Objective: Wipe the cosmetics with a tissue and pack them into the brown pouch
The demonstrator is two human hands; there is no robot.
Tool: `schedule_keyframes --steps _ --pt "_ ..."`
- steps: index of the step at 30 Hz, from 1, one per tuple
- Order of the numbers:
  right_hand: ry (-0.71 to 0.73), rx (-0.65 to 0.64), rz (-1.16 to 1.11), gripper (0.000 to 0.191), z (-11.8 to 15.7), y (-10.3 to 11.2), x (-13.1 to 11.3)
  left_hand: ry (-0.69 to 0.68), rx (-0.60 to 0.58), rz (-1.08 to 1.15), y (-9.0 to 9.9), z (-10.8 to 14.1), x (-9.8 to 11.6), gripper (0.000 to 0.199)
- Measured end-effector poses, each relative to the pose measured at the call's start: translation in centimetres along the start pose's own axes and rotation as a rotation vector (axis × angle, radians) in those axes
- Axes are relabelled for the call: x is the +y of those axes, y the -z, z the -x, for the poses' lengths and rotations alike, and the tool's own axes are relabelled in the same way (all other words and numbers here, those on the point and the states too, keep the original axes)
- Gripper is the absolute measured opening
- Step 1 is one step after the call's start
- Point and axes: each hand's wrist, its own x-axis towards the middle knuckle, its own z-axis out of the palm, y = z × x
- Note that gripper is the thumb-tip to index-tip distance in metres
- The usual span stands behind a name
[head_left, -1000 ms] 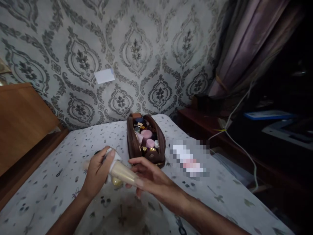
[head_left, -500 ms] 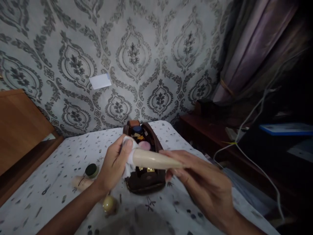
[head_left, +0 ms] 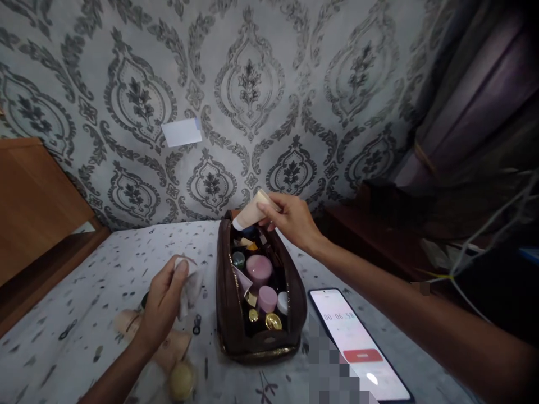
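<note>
My right hand (head_left: 286, 219) grips a cream-coloured squeeze tube (head_left: 251, 212) by its flat end. The tube is tilted, white cap down and to the left, over the far end of an open brown zip bag (head_left: 303, 306). Inside the bag are a large pink-lidded jar (head_left: 258, 270), a smaller pink jar (head_left: 267, 299), a white lid (head_left: 282, 303) and gold caps (head_left: 273, 321). Left of the bag, my left hand (head_left: 162, 297) is closed on a crumpled white cloth (head_left: 190, 283). Beneath that hand lies a beige tube (head_left: 172, 345), partly hidden, beside a round yellowish-capped item (head_left: 182, 380).
A phone (head_left: 357, 348) showing a running timer lies right of the bag on the patterned white sheet (head_left: 168, 241). A wooden panel (head_left: 42, 207) stands at the left. Patterned wallpaper rises behind, and white cables (head_left: 475, 235) hang at the right.
My right hand has carried the tube away and up over the bag's far end. My left hand, still with the cloth, has come off the tube and moved left. The phone has come into view.
</note>
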Motion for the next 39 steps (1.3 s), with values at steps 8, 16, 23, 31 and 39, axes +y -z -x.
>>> schedule_keyframes --steps 8,16,23,31,39 --pt "0.018 -0.012 0.118 0.025 -1.2 -0.7 1.0 -0.003 0.002 -0.07 0.9 -0.7 -2.1 0.039" --pt "0.534 -0.042 0.348 0.029 -0.8 -1.0 -4.1 -0.359 -0.284 -0.147 0.0 -9.5 6.8 0.041" --pt "0.504 0.109 0.229 0.041 -0.2 -1.7 -5.6 -0.183 -0.256 0.3 -0.7 -10.9 9.0 0.031" --pt "0.663 0.099 0.39 0.04 1.7 -2.5 -3.4 0.101 -0.237 0.639 -2.9 -9.8 10.0 0.023" --pt "0.294 0.275 0.115 0.03 0.8 1.1 -1.4 0.144 -0.3 0.492 -2.3 -9.6 7.5 0.031"
